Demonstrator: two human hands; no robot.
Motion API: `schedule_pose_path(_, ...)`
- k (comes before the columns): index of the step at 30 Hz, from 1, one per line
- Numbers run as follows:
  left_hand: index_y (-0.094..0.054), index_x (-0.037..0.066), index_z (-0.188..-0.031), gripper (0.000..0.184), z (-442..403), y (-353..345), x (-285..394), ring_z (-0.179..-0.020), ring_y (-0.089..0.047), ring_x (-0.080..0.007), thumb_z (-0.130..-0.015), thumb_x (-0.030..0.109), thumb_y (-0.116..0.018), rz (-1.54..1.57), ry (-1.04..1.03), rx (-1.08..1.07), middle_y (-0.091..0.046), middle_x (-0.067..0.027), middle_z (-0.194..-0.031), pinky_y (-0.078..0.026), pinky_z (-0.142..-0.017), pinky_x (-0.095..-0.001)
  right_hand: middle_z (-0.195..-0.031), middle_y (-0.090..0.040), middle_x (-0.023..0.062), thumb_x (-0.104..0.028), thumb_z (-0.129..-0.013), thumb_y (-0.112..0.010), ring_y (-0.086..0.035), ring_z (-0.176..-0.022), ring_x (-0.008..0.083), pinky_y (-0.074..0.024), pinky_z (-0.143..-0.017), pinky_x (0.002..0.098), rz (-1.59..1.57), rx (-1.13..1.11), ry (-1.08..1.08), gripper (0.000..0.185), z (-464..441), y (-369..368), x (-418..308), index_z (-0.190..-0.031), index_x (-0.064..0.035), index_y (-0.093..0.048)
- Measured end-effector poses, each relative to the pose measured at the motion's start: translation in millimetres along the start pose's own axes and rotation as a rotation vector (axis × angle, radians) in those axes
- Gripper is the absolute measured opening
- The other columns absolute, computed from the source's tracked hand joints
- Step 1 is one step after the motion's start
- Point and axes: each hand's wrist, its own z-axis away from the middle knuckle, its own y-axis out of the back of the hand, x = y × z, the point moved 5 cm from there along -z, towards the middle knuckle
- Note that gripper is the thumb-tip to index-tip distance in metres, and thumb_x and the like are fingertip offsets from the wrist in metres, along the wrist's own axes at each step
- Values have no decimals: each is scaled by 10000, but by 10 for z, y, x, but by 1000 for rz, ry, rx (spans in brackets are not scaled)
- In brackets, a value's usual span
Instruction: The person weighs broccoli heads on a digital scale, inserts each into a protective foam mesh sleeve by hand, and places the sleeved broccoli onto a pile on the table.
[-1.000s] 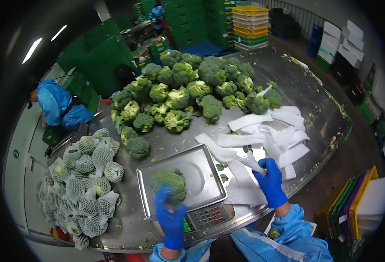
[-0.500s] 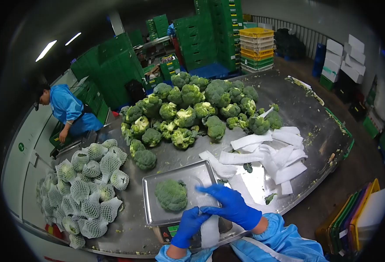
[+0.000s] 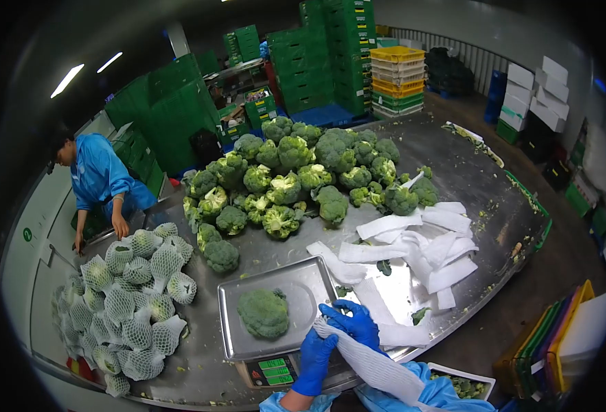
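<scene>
Both blue-gloved hands meet just in front of the scale's right side. My left hand [image 3: 314,358] is closed on one end of a white foam net [image 3: 378,371], which trails down to the right over my sleeve. My right hand [image 3: 355,324] pinches the same end of the net from the other side. A broccoli head [image 3: 264,313] rests on the metal tray [image 3: 231,334] of the scale, untouched, left of my hands. Green digits show on the scale's display [image 3: 276,371]. More white nets [image 3: 440,250] lie in a loose pile at the right.
Loose broccoli [image 3: 296,152] is heaped at the table's back. Netted broccoli [image 3: 136,333] is piled at the left, with a co-worker in blue [image 3: 104,168] behind it. A white container [image 3: 464,383] of trimmings is at the bottom right. Stacked crates [image 3: 397,81] stand beyond the table.
My right hand moved from the net pile to my left hand, which left the broccoli. The net's end is now between them. The co-worker has turned and reached toward the netted pile.
</scene>
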Motion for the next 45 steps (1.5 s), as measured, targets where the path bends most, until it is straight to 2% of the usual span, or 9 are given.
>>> schedule_pose_path(2,-515,-27,-1153,422,86,51,-3,-960,-547,-146,-820,188,-659,-60,-32,53,-590,-70,-1050,-424,-875,-284,-899,-597,119,-113,-843,-559,-556,-885,223,-449,-806,312,-81,121,196,348,-40,221,-188,-1190,-87,-577)
schedule_pose_path(4,-563,-29,-1078,336,128,127,27,-876,-572,-131,-818,161,-658,-118,-63,116,-619,-54,-968,-454,-819,-279,-969,-602,126,-160,-897,-498,-555,-896,234,-447,-840,351,-1521,101,-757,310,143,-234,333,-1186,-71,-565)
schedule_pose_path(7,-568,-27,-1045,237,115,277,224,-805,-567,-117,-853,110,-587,-185,-127,65,-625,-54,-931,-463,-737,-290,-1151,-561,158,-284,-947,-408,-548,-1044,258,-432,-924,371,-1618,-35,-706,412,73,77,-135,-1259,-19,-453)
schedule_pose_path(11,-546,88,-871,142,-57,626,310,-803,-554,-155,-899,215,-488,687,209,299,-579,-32,-860,-468,-768,-325,-1192,-546,101,-263,-920,-491,-551,-1045,194,-430,-923,316,-1222,-517,-707,457,587,-281,-269,-1295,-14,-412)
schedule_pose_path(17,-469,21,-1237,464,784,629,-27,-918,-593,-162,-865,285,-552,435,730,-102,-599,-99,-1075,-480,-824,-298,-1074,-600,121,-287,-885,-534,-600,-944,217,-476,-857,332,-1551,-629,-1013,403,500,-440,-16,-1163,5,-523)
schedule_pose_path(24,-612,27,-970,257,345,1582,720,-760,-589,-107,-715,41,-640,-878,-83,369,-629,-46,-833,-487,-666,-264,-1030,-635,73,-59,-789,-643,-576,-933,117,-457,-851,250,-634,-479,-804,392,193,-811,349,-1162,23,-558)
schedule_pose_path(30,-567,0,-1112,386,-339,1973,723,-884,-588,-138,-778,162,-671,-851,-414,654,-632,-104,-970,-484,-746,-270,-1031,-606,117,-154,-841,-582,-564,-956,178,-449,-848,300,-607,-67,-275,368,-575,-1497,478,-1190,-42,-551)
schedule_pose_path(35,-588,6,-1095,267,-426,2397,150,-813,-588,-125,-904,142,-459,259,-108,434,-623,-67,-961,-492,-708,-259,-949,-636,82,-167,-852,-559,-574,-888,149,-442,-816,280,-601,-159,-403,277,-486,-1138,-78,-1065,7,-589)
schedule_pose_path(45,-445,18,-1251,427,612,1609,173,-993,-544,-178,-947,310,-380,779,247,200,-548,-101,-1122,-452,-861,-306,-877,-658,149,-278,-825,-564,-648,-730,197,-524,-657,278,-1338,-826,-1108,419,-150,-898,-884,-1049,75,-573)
